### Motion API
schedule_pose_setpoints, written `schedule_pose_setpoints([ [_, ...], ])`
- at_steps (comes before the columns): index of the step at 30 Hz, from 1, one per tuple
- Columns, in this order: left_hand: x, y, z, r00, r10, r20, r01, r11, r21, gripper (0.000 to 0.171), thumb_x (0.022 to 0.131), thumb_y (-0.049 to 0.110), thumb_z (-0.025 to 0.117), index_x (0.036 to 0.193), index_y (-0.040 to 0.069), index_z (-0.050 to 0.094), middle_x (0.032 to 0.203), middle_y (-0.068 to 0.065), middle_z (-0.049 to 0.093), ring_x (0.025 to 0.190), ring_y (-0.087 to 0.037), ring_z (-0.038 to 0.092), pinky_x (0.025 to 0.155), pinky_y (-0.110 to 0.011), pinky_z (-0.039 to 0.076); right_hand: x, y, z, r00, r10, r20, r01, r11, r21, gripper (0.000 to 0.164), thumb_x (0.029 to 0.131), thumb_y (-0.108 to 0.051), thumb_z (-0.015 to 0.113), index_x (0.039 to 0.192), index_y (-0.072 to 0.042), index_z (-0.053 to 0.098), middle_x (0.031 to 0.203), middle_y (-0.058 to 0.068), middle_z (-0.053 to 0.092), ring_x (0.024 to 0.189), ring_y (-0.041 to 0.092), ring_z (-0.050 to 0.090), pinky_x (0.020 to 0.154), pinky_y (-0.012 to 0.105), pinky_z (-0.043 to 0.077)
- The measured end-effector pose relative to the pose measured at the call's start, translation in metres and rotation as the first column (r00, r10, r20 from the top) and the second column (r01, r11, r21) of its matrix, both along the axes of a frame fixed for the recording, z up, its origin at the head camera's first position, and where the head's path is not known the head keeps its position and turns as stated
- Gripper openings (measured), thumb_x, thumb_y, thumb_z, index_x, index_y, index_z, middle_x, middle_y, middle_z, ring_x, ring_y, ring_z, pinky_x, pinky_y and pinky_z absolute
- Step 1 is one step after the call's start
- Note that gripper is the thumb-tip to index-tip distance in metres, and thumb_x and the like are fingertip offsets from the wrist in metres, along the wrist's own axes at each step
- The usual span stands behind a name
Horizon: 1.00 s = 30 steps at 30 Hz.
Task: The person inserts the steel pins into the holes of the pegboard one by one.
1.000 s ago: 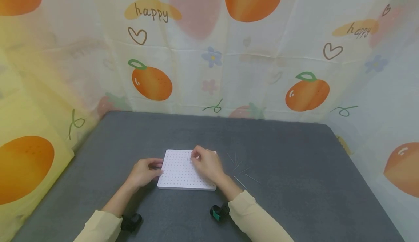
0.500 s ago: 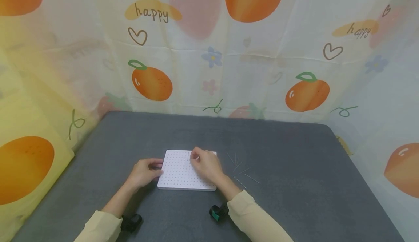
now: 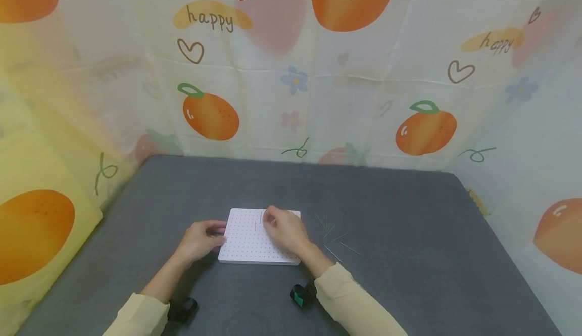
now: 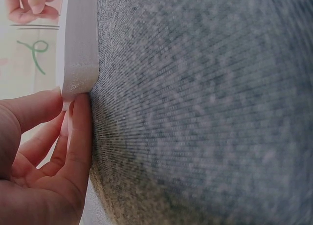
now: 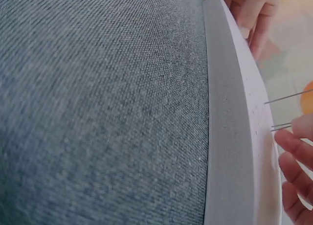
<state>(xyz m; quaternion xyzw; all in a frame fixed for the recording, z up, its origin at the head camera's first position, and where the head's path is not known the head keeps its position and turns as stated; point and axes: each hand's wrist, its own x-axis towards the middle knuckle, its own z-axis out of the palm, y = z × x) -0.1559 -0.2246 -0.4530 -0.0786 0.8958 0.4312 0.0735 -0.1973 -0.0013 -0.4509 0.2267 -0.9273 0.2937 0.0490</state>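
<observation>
A white board [image 3: 245,247] with rows of small holes lies flat on the table. My left hand [image 3: 200,240] grips its left edge; in the left wrist view the thumb [image 4: 41,107] is at the top edge and the fingers touch the side. Two thin metal pins stand upright in the board, one pin [image 3: 261,218] farther back and one pin [image 3: 255,226] nearer. Just right of them my right hand [image 3: 286,230] is over the board, thumb and index finger pinching a thin metal pin [image 5: 281,127]. Its lower end is at the board's surface; whether it sits in a hole is unclear.
Several loose metal pins [image 3: 333,253] lie spread on the dark grey table [image 3: 391,214] right of the board. Black bands [image 3: 182,309] are at both wrists. A fruit-printed cloth [image 3: 345,113] hangs behind the table.
The right hand has shifted very slightly left, still pinching the pin at the board. The left hand and the board stay in place.
</observation>
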Motion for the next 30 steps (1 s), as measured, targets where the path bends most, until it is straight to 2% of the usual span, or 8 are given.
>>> schedule_pose_setpoints([
  [7,0.0,0.0,0.0,1.0,0.0,0.0,0.0,1.0,-0.003,0.039,0.081,0.008,0.066,0.119,0.002,0.059,0.105,-0.013,0.063,0.08,-0.017,0.059,0.067,-0.031,0.054,-0.001,0.003,0.0,0.999,0.023,0.036,-0.023,1.0,0.012,0.008,0.085,-0.017,0.058,0.092,-0.02,0.061,0.084,-0.006,0.065,0.074,0.007,0.058,0.065,0.021,0.046],
  [14,-0.001,0.001,0.0,1.0,0.015,0.002,-0.015,1.0,-0.012,0.039,0.081,0.01,0.066,0.119,0.004,0.059,0.106,-0.012,0.062,0.081,-0.018,0.06,0.068,-0.031,0.054,-0.001,0.016,0.003,0.998,0.028,0.059,-0.028,1.0,-0.011,0.014,0.086,-0.018,0.057,0.099,-0.018,0.061,0.092,-0.005,0.066,0.08,0.008,0.06,0.068,0.023,0.048],
  [24,0.0,0.001,0.0,1.0,-0.002,-0.01,0.002,1.0,0.012,0.039,0.082,0.009,0.066,0.119,0.002,0.058,0.106,-0.015,0.062,0.079,-0.017,0.06,0.067,-0.031,0.054,0.0,0.048,0.018,0.999,0.044,0.029,-0.042,0.997,-0.065,0.012,0.084,-0.012,0.061,0.095,-0.015,0.063,0.091,-0.004,0.065,0.079,0.009,0.06,0.069,0.024,0.049],
  [30,0.001,0.0,-0.001,1.0,0.011,-0.006,-0.011,1.0,0.021,0.038,0.081,0.008,0.066,0.119,0.003,0.059,0.105,-0.013,0.063,0.078,-0.017,0.061,0.067,-0.03,0.054,0.0,0.071,0.02,0.998,0.048,-0.05,-0.053,0.993,-0.108,0.011,0.083,-0.01,0.062,0.093,-0.014,0.064,0.086,-0.006,0.064,0.075,0.007,0.057,0.068,0.024,0.048],
])
